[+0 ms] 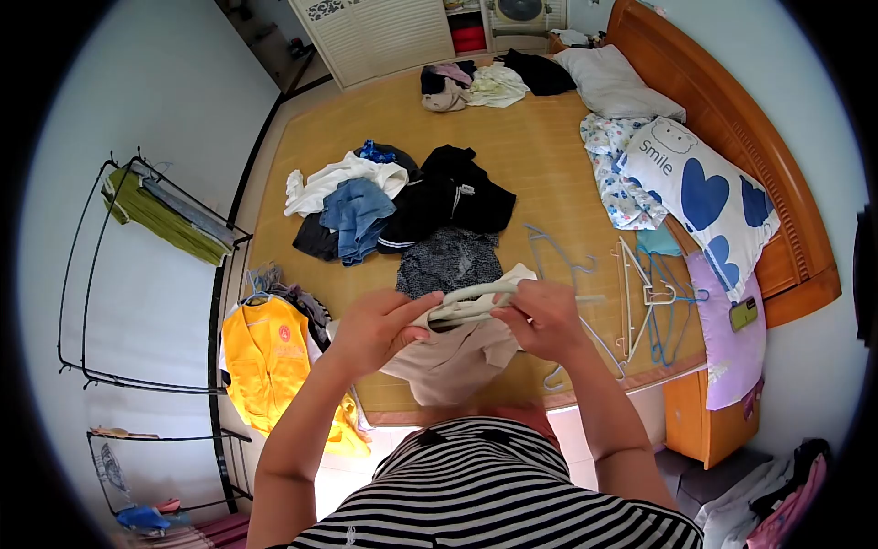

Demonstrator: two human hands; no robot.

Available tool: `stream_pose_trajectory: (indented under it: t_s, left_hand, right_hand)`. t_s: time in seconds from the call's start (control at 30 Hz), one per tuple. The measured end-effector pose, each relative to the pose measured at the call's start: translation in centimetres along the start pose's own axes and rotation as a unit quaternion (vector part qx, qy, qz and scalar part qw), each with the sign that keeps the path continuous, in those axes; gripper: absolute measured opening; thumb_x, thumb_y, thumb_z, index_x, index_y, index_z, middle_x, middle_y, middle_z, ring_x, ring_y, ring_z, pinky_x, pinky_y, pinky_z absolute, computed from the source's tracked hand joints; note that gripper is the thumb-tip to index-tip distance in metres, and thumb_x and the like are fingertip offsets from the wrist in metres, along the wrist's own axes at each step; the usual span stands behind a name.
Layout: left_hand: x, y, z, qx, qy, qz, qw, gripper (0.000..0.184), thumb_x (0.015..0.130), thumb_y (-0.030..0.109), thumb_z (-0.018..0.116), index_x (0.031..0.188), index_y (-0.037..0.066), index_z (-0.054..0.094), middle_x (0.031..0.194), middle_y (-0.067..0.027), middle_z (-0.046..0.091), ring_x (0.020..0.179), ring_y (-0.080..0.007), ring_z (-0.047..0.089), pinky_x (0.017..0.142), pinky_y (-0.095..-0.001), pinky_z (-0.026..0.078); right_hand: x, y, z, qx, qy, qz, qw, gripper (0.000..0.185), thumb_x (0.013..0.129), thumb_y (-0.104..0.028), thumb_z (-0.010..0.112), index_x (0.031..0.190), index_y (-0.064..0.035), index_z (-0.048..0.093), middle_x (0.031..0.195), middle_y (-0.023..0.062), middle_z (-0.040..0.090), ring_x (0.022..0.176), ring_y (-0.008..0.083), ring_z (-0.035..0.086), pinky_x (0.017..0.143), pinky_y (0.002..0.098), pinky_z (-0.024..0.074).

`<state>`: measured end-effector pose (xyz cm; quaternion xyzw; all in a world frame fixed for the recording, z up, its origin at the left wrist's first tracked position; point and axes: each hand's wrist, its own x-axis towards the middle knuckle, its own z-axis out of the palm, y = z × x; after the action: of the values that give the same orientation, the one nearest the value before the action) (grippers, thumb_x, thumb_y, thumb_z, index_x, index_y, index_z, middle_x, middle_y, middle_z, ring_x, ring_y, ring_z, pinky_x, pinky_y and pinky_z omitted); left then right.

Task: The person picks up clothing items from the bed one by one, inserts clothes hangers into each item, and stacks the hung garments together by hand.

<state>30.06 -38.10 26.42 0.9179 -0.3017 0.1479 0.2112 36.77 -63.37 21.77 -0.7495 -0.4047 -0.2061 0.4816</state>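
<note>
Both hands hold a light beige garment (450, 359) up by its neckline, over the near edge of the bed. My left hand (380, 331) grips the left side of the collar, fingers closed on the cloth. On the right side of the collar, my right hand (541, 320) is pinched on the fabric. A pale, curved band shows between the hands; whether it is collar or hanger I cannot tell. Just beyond lies a dark grey speckled garment (448, 260). Several hangers (631, 311) lie on the mat to the right.
Piled clothes (357, 212) and black garments (471, 197) lie mid-bed, more clothes (497, 84) at the far edge. Pillows (700, 188) rest by the wooden headboard (732, 119). A yellow vest (270, 357) hangs at left near a black rack (91, 274). A phone (744, 314) lies right.
</note>
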Motion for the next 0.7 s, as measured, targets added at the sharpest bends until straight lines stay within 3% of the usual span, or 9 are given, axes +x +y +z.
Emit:
stream_pose_trajectory:
  t_s: [0.07,0.13,0.2,0.3,0.37,0.43,0.47,0.63,0.7]
  left_hand:
    - [-0.6,0.7,0.2,0.022,-0.044,-0.072,0.996,0.046,0.079,0.026,0.067,0.123,0.016,0.056,0.072,-0.006,0.056,0.063,-0.0256,0.056,0.056,-0.0362,0.045]
    - [-1.1,0.8,0.3,0.025,-0.052,-0.086,0.995,0.048,0.08,0.024,0.066,0.125,0.016,0.055,0.073,-0.0068,0.057,0.065,-0.0265,0.057,0.057,-0.0362,0.046]
    - [-1.6,0.7,0.1,0.029,-0.058,-0.103,0.993,0.049,0.08,0.022,0.066,0.127,0.015,0.053,0.075,-0.0076,0.059,0.067,-0.0274,0.058,0.058,-0.0362,0.046]
    - [-2.2,0.5,-0.6,0.009,-0.01,-0.105,0.994,0.048,0.079,0.016,0.067,0.125,0.014,0.055,0.081,-0.0092,0.063,0.07,-0.0283,0.061,0.06,-0.0351,0.049]
    - [-2.5,0.7,-1.7,-0.035,0.029,-0.121,0.992,0.047,0.076,0.007,0.068,0.122,0.01,0.057,0.087,-0.0123,0.066,0.072,-0.0296,0.063,0.062,-0.0331,0.05]
    - [-2.9,0.8,-2.8,-0.043,0.046,-0.116,0.991,0.045,0.076,0.004,0.068,0.12,0.007,0.058,0.09,-0.014,0.066,0.073,-0.0303,0.063,0.063,-0.0321,0.05]
    - [-3.0,0.8,-3.3,-0.051,0.063,-0.11,0.991,0.044,0.075,0.001,0.067,0.118,0.004,0.059,0.092,-0.0156,0.066,0.073,-0.0309,0.064,0.064,-0.031,0.05]
    - [-3.1,1.2,-5.0,-0.075,0.098,-0.096,0.988,0.039,0.076,0.001,0.067,0.115,-0.001,0.059,0.094,-0.0179,0.066,0.071,-0.0301,0.064,0.063,-0.0293,0.049]
    - [-3.4,1.2,-5.6,-0.067,0.105,-0.097,0.987,0.039,0.077,0.001,0.067,0.115,0.0,0.059,0.093,-0.0173,0.066,0.068,-0.0287,0.063,0.062,-0.0294,0.049]
  right_hand:
    - [-0.3,0.3,0.3,0.002,-0.006,0.012,1.0,0.013,0.072,-0.013,0.073,0.076,-0.0075,0.062,0.062,0.005,0.053,0.053,0.0228,0.052,0.047,0.0334,0.0388]
    - [-0.3,0.3,0.9,0.004,-0.013,0.022,1.0,0.014,0.071,-0.011,0.073,0.078,-0.0075,0.062,0.065,0.0053,0.054,0.056,0.023,0.053,0.049,0.0332,0.0396]
    - [-0.2,0.2,1.8,-0.007,0.154,-0.022,0.988,0.016,0.072,-0.005,0.072,0.081,-0.0033,0.059,0.071,0.0083,0.055,0.061,0.0226,0.053,0.053,0.0318,0.0407]
    - [-3.1,0.6,0.9,-0.007,0.199,-0.048,0.979,0.017,0.073,-0.002,0.069,0.084,-0.0019,0.056,0.079,0.0101,0.055,0.07,0.0253,0.054,0.059,0.0314,0.0429]
    - [-5.3,1.5,1.4,0.005,0.179,-0.033,0.983,0.016,0.074,0.0,0.066,0.085,-0.0025,0.055,0.079,0.0106,0.056,0.071,0.0266,0.056,0.062,0.0323,0.0444]
    - [-7.3,3.1,3.2,0.041,0.051,0.128,0.99,0.014,0.073,-0.004,0.067,0.085,-0.0041,0.06,0.089,0.0113,0.06,0.08,0.0283,0.057,0.069,0.0372,0.0441]
    - [-8.0,4.2,4.2,0.023,0.001,0.156,0.988,0.024,0.073,-0.01,0.067,0.095,-0.0042,0.06,0.097,0.0136,0.06,0.091,0.0296,0.057,0.078,0.0386,0.0436]
    - [-9.5,8.0,8.4,0.084,-0.051,0.193,0.976,0.044,0.072,-0.02,0.068,0.112,-0.0063,0.057,0.112,0.0136,0.055,0.103,0.0318,0.053,0.092,0.0418,0.0359]
    - [-9.4,8.2,8.5,0.007,-0.185,0.198,0.963,0.038,0.073,-0.023,0.067,0.108,-0.0104,0.06,0.106,0.0111,0.059,0.101,0.0291,0.054,0.095,0.0421,0.0317]
